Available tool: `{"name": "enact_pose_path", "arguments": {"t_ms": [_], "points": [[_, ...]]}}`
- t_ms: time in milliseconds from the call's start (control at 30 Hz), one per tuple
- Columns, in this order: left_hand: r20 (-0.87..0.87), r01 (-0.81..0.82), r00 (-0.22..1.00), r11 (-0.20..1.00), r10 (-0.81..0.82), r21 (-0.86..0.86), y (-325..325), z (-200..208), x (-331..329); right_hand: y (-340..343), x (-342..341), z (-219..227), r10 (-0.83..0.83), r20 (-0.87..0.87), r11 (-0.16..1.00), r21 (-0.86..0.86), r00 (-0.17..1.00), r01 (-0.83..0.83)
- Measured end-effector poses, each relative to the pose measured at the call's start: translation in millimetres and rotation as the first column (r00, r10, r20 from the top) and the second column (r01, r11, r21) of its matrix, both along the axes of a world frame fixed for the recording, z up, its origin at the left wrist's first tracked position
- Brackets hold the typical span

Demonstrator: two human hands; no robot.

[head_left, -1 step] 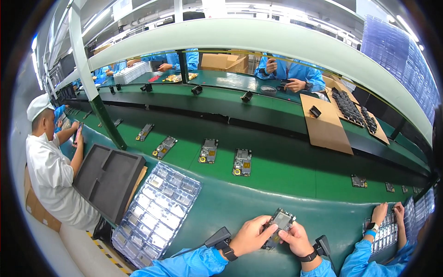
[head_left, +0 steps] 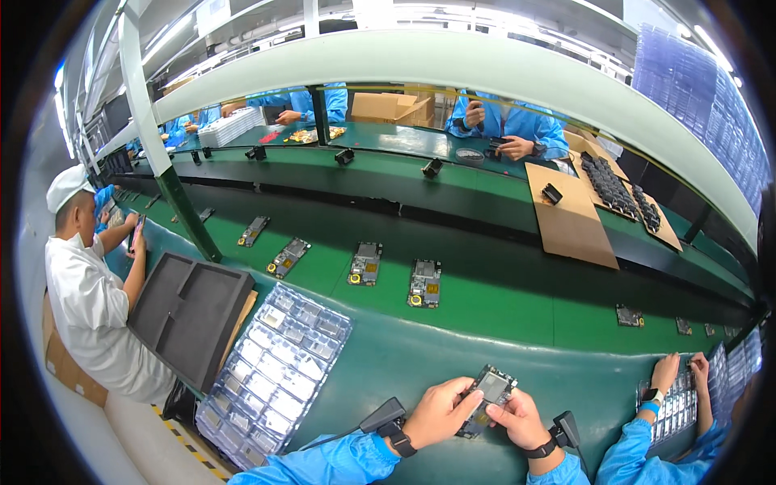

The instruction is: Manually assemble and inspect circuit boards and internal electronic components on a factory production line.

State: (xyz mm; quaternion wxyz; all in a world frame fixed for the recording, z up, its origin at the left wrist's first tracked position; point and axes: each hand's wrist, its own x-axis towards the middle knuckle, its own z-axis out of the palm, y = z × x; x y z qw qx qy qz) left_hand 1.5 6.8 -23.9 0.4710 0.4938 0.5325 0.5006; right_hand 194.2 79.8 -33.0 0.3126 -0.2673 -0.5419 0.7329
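Note:
Between my two hands, over the near green bench, is a dark circuit board (head_left: 495, 383) with a grey metal shield plate on its upper part. My left hand (head_left: 442, 416) grips its left side, the thumb lying across the face. On the lower right side my right hand (head_left: 520, 420) is closed, its thumb also pressed on the front. The fingers behind the board are hidden. Left of my hands lies a clear plastic tray (head_left: 275, 368) with many silvery metal pieces in its pockets. Several similar boards, among them one circuit board (head_left: 424, 283), lie on the green belt (head_left: 501, 311) ahead.
A black foam tray (head_left: 190, 311) leans at the left, beside a person in white (head_left: 97, 283). At my right a co-worker's hands (head_left: 664, 376) are over another clear tray (head_left: 675, 412). Past the belt, a cardboard sheet (head_left: 570, 222) lies under a raised white beam (head_left: 453, 61).

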Motion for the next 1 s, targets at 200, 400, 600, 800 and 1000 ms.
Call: {"name": "enact_pose_path", "arguments": {"t_ms": [200, 400, 600, 800, 1000], "points": [[0.262, -0.111, 0.961, 0.992, 0.092, 0.062, 2.1, -15.6, -0.2, 1.3, -0.5, -13.2, 0.081, -0.032, 0.996, 0.024, 0.996, -0.081], [0.507, -0.237, 0.836, 0.971, 0.212, -0.016, 3.4, 0.5, 5.4, 9.6, -2.3, -15.0, -0.045, -0.070, 0.997, -0.061, 0.997, 0.041], [0.554, -0.057, 0.810, 0.966, 0.193, -0.253, 7.2, -8.7, 1.1, 27.4, -9.3, -13.7, -0.356, -0.040, 0.934, -0.044, 0.934, 0.354], [0.529, 0.194, 0.844, 0.869, 0.089, -0.454, 8.0, -6.9, -5.8, 46.0, -4.7, -17.9, -0.333, -0.034, 0.943, -0.020, 0.942, 0.333], [0.406, 0.312, 0.901, 0.878, -0.152, -0.364, 9.6, -14.7, 2.7, 43.6, -3.4, -19.7, -0.493, 0.069, 0.821, 0.365, 0.867, 0.438]]}}
